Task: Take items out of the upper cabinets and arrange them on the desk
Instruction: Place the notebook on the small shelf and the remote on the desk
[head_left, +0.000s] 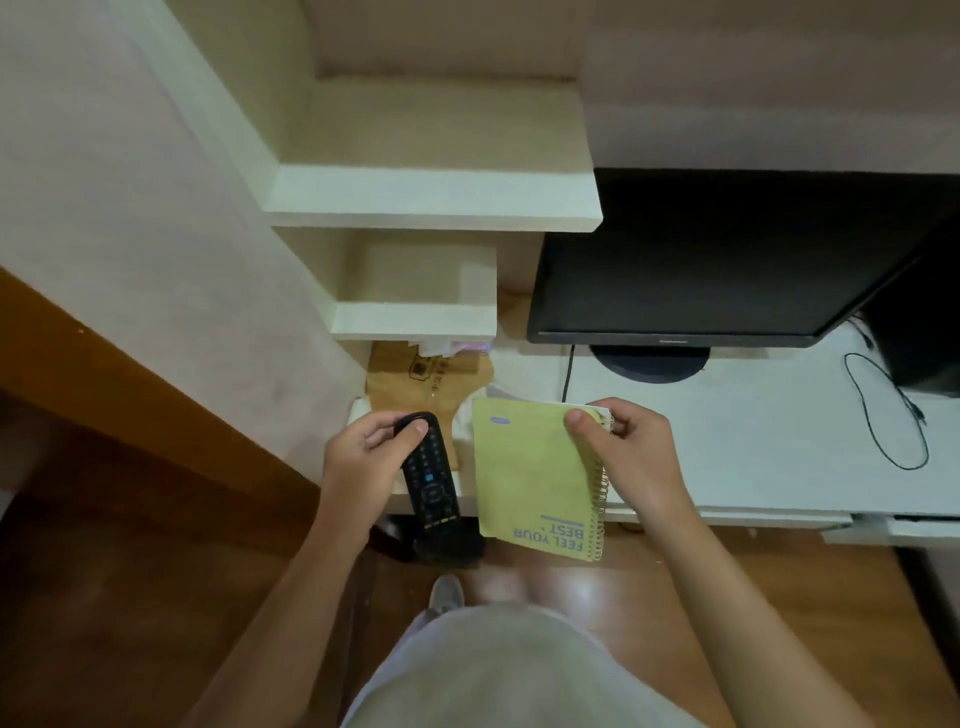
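While both things are held over the front edge of the surface (727, 441), neither looks to be set down. The black remote (430, 470) is in the left hand (358, 452), whose fingers curl round its far end with the thumb laid across the top; its near end hangs out past the edge, above the floor (727, 597). Just beside it, the yellow-green spiral notebook (530, 467) is pinched at its far corner by the right hand (634, 447), thumb on the cover and fingers behind, close to the wire binding. The printed title faces up and reads upside down from where the person stands. I cannot tell for certain whether the notebook's far end touches the surface or hovers over it.

I would judge this to be the placing step: the items are out of the cabinets and in hand, and arranging is what remains. The next move calls for carrying both forward so they lie fully on the white top, then letting go of each in turn. The free ground lies to the right of the notebook, short of the thin black cable (883, 415).

Beyond the remote a brown paper envelope (415, 379) lies in the left corner, partly under a small white shelf (413, 319), with a larger shelf (431, 200) above that. A dark monitor (701, 270) stands at the back on a round foot.
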